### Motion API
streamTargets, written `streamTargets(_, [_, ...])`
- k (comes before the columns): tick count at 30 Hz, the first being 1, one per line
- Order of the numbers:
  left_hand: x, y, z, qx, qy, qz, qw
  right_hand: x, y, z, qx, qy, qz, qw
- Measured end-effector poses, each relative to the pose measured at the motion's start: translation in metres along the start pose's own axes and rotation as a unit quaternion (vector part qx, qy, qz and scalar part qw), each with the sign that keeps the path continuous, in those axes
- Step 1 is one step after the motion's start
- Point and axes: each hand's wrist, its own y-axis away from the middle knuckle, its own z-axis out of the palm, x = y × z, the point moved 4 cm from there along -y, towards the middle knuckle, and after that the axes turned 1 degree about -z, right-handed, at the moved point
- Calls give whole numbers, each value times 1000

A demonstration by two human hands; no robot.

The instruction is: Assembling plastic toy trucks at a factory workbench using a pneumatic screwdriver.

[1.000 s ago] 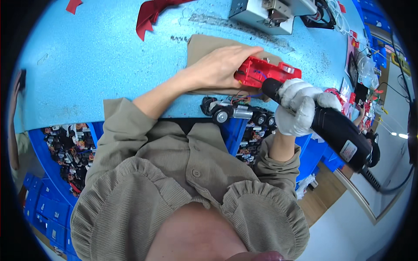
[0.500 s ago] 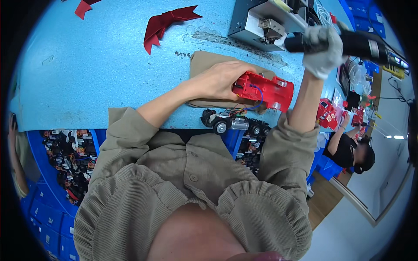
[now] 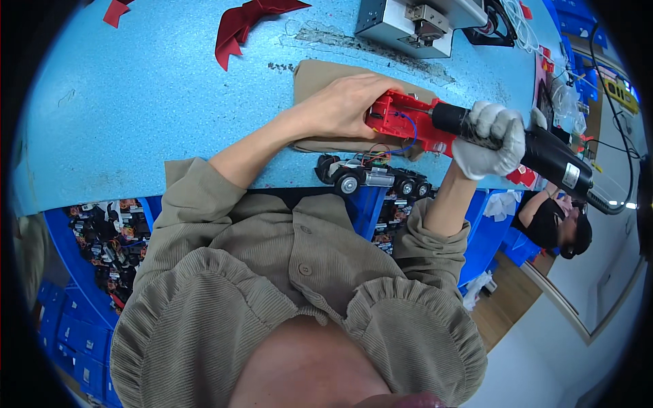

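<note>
My bare left hand (image 3: pixel 347 103) is closed around the left end of a red toy truck shell (image 3: pixel 401 129), hollow side up, on a folded tan cloth (image 3: pixel 323 75). In a white glove, my right hand (image 3: pixel 496 136) grips a black corded electric screwdriver (image 3: pixel 554 160). The tool lies nearly level, and its thin bit reaches into the shell's left part; the exact tip is hard to make out. A blue wire runs from the shell toward a black wheeled truck chassis (image 3: pixel 371 175), which rests at the table's near edge.
A metal machine box (image 3: pixel 401 30) stands at the back of the blue table (image 3: pixel 156 102). Dark red folded pieces (image 3: pixel 238 27) lie back left. Blue bins of chassis parts (image 3: pixel 109 251) sit below the near edge. Another person (image 3: pixel 554 221) sits at the far right.
My right hand has brought the screwdriver down and left from beside the machine box to the shell, its bit now inside. My left hand keeps its hold on the shell.
</note>
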Motion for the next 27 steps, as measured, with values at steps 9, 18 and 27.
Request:
streamTargets(9, [-2, 3, 1, 16, 0, 10, 1000, 6, -4, 15, -176, -24, -35, 983])
streamTargets(18, [0, -1, 0, 8, 9, 2, 1000, 4, 8, 31, -182, 187, -83, 962])
streamTargets(27, [13, -6, -5, 20, -9, 36, 999, -89, -14, -22, -76, -16, -53, 996])
